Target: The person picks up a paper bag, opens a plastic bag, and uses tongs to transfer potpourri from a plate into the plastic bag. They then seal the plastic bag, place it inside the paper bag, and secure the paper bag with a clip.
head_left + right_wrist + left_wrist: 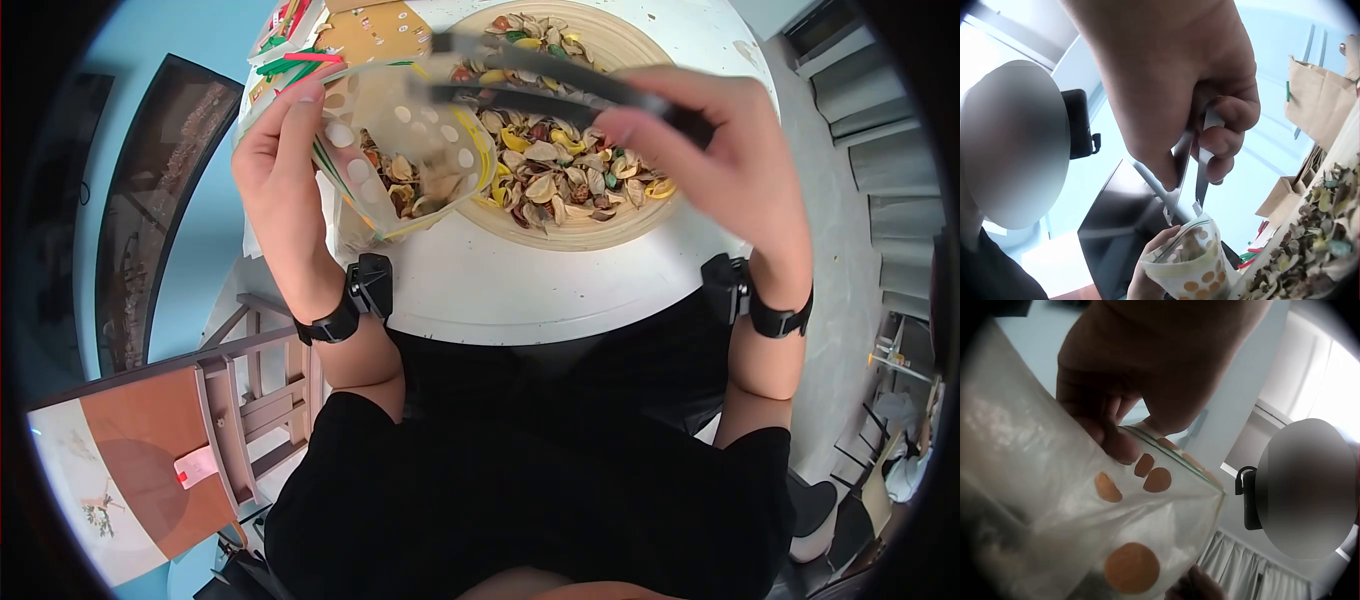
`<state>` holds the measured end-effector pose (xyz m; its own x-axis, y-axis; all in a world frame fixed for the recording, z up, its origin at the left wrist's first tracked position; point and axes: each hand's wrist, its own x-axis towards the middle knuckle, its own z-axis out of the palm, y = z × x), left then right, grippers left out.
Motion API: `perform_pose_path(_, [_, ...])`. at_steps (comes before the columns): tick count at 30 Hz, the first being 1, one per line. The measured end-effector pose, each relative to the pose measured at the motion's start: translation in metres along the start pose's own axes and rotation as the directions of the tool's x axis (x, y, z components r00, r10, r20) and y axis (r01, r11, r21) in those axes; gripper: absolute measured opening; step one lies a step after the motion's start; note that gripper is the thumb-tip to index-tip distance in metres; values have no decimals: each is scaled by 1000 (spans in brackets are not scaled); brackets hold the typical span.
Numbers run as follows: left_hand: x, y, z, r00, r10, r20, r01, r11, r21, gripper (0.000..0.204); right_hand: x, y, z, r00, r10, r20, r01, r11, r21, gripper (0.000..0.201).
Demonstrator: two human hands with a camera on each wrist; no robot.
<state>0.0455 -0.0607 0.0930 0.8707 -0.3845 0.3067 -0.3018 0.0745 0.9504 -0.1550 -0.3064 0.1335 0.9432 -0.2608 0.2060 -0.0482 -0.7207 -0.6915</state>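
My left hand pinches the rim of a clear zip bag printed with orange dots. The bag's mouth gapes upward, and dried petals lie inside. With my right hand I grip dark tongs, blurred in the head view, their ends reaching over the bag's mouth. The right wrist view shows the two tips of the tongs apart just above the bag, nothing visible between them. Beside the bag, a round wooden tray bears a heap of mixed dried petals with yellow and green pieces.
The tray and bag are at a white round table. Red and green strips lie at its back left, near a yellow patterned sheet. Brown paper bags stand beyond the petals. A wooden chair is at the left.
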Motion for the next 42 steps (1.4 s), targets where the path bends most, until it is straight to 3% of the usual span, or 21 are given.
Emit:
perform_pose_path(3, [0, 0, -2, 1000, -2, -6, 2, 1000, 6, 31, 14, 30, -7, 990, 102, -102, -84, 983, 165, 32])
perform_pose_path(6, [-1, 3, 0, 1000, -19, -16, 19, 1000, 13, 31, 26, 69, 1, 956, 261, -133, -278, 951, -133, 46])
perform_pose_path(10, [-1, 2, -3, 999, -29, -22, 29, 1000, 1, 32, 27, 65, 15, 924, 383, 20, -371, 906, -204, 50])
perform_pose_path(15, [-1, 2, -3, 1000, -24, -12, 24, 1000, -14, 32, 24, 55, 18, 981, 194, -11, -180, 888, -423, 36])
perform_pose_path(19, [1, -2, -6, 999, -36, -18, 35, 999, -25, 32, 22, 50, 18, 992, 127, -16, -118, 864, -489, 29])
perform_pose_path(25, [3, -3, -5, 999, -31, -29, 29, 998, -61, 26, 19, 47, 6, 990, 89, -106, -125, 903, -411, 28])
perform_pose_path(28, [2, -3, -5, 999, -32, -27, 30, 998, -54, 26, 13, 43, 3, 969, -65, -238, 25, 986, -166, 28])
perform_pose_path(33, [1, -1, -1, 997, -60, -45, 58, 997, -43, 26, -2, -4, 2, 994, -16, -106, 14, 1000, -19, 26])
perform_pose_path(35, [0, 1, 1, 996, -61, -68, 60, 998, -22, 27, -3, -4, -1, 998, 15, -59, -14, 1000, 14, 25])
perform_pose_path(36, [-1, 2, 1, 995, -62, -82, 61, 998, -12, 27, -2, 5, -4, 995, 63, -75, -50, 984, 171, 27])
perform_pose_path(39, [-1, 0, -5, 999, -42, -12, 41, 999, -17, 32, 1, 26, -29, 965, 235, -116, -252, 955, -156, 47])
perform_pose_path(42, [-1, 2, -3, 1000, -4, 7, 4, 1000, -18, 32, 3, 47, -40, 856, 511, -74, -492, 765, -416, 56])
